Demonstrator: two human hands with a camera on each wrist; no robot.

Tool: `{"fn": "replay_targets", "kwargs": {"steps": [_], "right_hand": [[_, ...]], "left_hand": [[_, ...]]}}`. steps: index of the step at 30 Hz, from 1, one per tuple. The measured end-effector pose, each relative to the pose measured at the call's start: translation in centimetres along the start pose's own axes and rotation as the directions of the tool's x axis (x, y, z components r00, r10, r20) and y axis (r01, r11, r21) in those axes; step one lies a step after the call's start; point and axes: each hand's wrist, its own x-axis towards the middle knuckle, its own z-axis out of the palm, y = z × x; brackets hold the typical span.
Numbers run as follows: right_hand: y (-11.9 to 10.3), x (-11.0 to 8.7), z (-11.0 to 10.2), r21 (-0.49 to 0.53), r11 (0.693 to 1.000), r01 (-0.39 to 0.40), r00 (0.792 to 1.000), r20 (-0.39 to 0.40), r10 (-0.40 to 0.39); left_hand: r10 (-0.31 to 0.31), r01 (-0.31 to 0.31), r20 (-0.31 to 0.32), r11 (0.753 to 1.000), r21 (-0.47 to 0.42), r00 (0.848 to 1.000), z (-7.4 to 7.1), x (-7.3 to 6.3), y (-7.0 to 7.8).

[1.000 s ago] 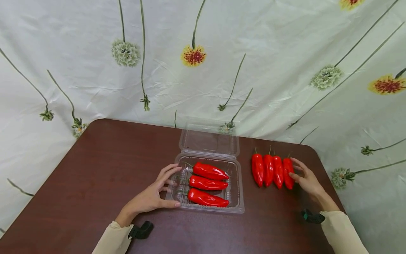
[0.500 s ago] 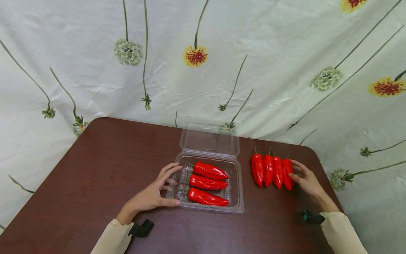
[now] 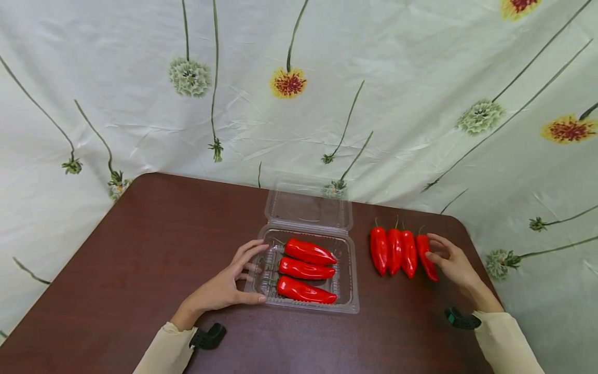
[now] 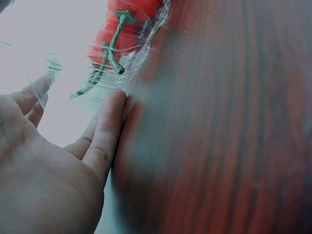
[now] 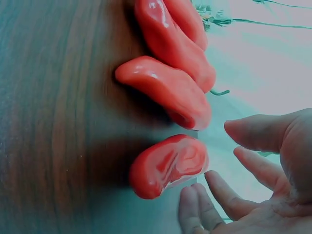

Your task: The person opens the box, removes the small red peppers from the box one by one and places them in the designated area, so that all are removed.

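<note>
Three red peppers (image 3: 308,269) lie crosswise in a clear plastic clamshell box (image 3: 350,291), its lid (image 3: 308,210) folded back. My left hand (image 3: 219,288) spreads its thumb and fingers along the box's left side. In the left wrist view, the thumb (image 4: 107,131) lies straight against the box's edge near green stems. My right hand (image 3: 455,267) is at the rightmost loose pepper (image 3: 426,257). From the right wrist view, a fingertip is at that pepper (image 5: 168,165) and the thumb (image 5: 258,131) stands apart from it.
Three more red peppers (image 3: 394,252) lie side by side to the right of the box. The brown wooden table (image 3: 187,234) meets a white flower-patterned cloth (image 3: 397,104) at the back and right. Both wrists wear dark bands (image 3: 208,337).
The rightmost loose pepper has turned, its lower tip swinging right and a gap opening beside its neighbour. The right hand stays close to it; the left hand and box have hardly moved.
</note>
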Motion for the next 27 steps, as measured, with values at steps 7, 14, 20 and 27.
{"fn": "replay_targets", "kwargs": {"steps": [7,14,20,27], "right_hand": [[0.1,0.1,0.3,-0.001,1.0,-0.022,0.999,0.024,0.022],[0.2,0.3,0.5,0.012,1.0,-0.006,1.0,0.027,0.005],[-0.8,0.0,0.2,-0.009,1.0,0.024,1.0,0.006,-0.024],[-4.4,-0.9,0.8,-0.009,0.994,0.109,0.992,0.057,-0.108]], "left_hand": [[-0.005,0.004,-0.004,1.0,-0.002,1.0,0.1,0.0,-0.1],[-0.011,0.011,-0.01,1.0,-0.01,1.0,0.3,0.0,-0.1],[0.002,-0.002,-0.005,1.0,-0.004,1.0,0.2,0.0,-0.1],[-0.009,0.009,-0.004,1.0,-0.005,1.0,0.2,0.0,0.0]]}}
